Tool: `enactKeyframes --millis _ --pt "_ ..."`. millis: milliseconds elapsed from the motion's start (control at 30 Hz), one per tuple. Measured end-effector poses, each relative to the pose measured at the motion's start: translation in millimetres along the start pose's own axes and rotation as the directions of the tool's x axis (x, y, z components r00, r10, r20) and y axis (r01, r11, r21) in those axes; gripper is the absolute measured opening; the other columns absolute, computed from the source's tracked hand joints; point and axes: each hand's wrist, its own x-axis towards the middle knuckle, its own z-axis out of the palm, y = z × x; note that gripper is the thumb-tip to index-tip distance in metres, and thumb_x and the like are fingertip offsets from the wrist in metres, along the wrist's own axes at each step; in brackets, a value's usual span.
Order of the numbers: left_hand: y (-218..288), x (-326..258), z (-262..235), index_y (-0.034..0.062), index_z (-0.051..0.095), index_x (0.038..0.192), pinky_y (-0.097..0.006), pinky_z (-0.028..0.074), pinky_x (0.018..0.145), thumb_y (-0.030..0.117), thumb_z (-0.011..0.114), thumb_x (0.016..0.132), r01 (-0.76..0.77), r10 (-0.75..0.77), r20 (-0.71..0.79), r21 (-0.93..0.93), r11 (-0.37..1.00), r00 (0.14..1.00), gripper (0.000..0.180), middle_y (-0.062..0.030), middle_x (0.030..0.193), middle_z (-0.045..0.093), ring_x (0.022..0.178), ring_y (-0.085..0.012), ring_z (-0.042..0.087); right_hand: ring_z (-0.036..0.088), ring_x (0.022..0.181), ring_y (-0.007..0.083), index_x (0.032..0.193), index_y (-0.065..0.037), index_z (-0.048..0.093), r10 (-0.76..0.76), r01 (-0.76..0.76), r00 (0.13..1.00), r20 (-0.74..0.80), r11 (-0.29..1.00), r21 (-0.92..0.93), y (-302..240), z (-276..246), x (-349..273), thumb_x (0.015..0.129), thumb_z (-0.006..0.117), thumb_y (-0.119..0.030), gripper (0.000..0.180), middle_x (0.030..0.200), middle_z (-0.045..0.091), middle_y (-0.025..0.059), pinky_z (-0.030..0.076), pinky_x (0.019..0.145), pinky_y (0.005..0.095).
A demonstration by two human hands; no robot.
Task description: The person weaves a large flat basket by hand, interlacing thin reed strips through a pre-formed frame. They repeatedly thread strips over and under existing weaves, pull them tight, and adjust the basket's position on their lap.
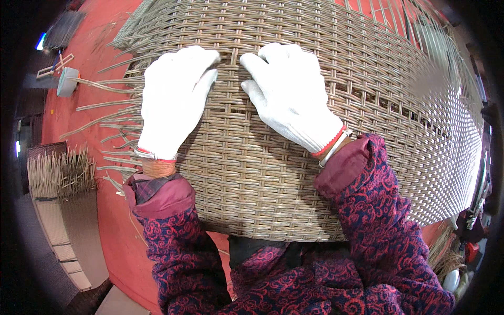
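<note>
A large brown woven wicker sheet (252, 178) spreads in front of me, with loose strand ends (102, 107) sticking out along its left edge. Both my hands wear white knit gloves with red cuffs. My left hand (176, 97) rests on the upper left of the weave, fingers bent, thumb and forefinger at the strands. Opposite it, my right hand (291, 94) lies with curled fingers and its thumb against the weave. Between the two hands a short upright strand (233, 55) crosses a small gap. The undersides of the fingers are hidden.
A red surface (118, 226) lies under the sheet and to the left. A roll of tape (67, 82) sits at the far left. Below it stands a cardboard box (63, 236) with a bundle of cut strands (60, 173). A dark slit (394, 107) runs through the weave at right.
</note>
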Motion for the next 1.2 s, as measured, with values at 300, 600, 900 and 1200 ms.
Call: enactKeyframes --millis 300,600,900,1200 --pt "-6.0 0.4 -5.2 0.0152 0.074 0.113 -0.042 0.048 0.077 0.018 0.072 0.088 -0.124 0.13 0.047 -0.103 0.987 0.99 0.026 -0.0036 0.09 0.068 0.083 -0.0285 0.061 0.057 0.094 0.0264 0.114 -0.017 0.066 -0.063 0.076 0.972 0.228 0.996 -0.048 6.7 -8.2 -1.7 0.09 0.069 -0.027 0.027 0.095 0.059 0.0046 0.047 0.079 0.0419" --pt "-4.7 -8.6 2.2 0.0115 0.074 0.117 -0.042 0.048 0.095 0.019 0.072 0.09 -0.009 0.012 0.036 -0.103 0.995 0.999 0.028 -0.0093 0.109 0.074 0.104 -0.0302 0.066 0.06 0.098 0.0297 0.111 -0.007 0.062 -0.065 0.073 0.995 -0.075 0.992 0.107 0.6 -7.6 -18.4 0.085 0.07 -0.029 0.035 0.103 0.062 0.0111 0.047 0.086 0.0438" --pt "8.6 -16.2 9.6 0.0067 0.074 0.114 -0.041 0.05 0.098 0.014 0.076 0.088 0.114 -0.143 -0.242 -0.133 0.985 0.96 0.027 -0.0113 0.111 0.074 0.106 -0.03 0.067 0.051 0.127 0.035 0.135 -0.004 0.057 0.12 -0.079 0.974 0.19 0.975 -0.208 66.4 -122.9 -118.3 0.087 0.07 -0.046 0.065 0.139 0.056 0.0154 0.039 0.11 0.0472" --pt "147.2 20.6 29.3 0.0124 0.073 0.116 -0.042 0.046 0.1 0.006 0.074 0.084 -0.194 0.188 -0.066 -0.109 0.975 0.98 0.033 -0.0091 0.116 0.071 0.109 -0.0299 0.065 0.049 0.127 0.033 0.135 -0.007 0.057 0.113 -0.097 0.99 0.086 0.98 -0.172 73.4 -132.9 -153.0 0.087 0.069 -0.048 0.064 0.137 0.056 0.0129 0.036 0.112 0.0468"
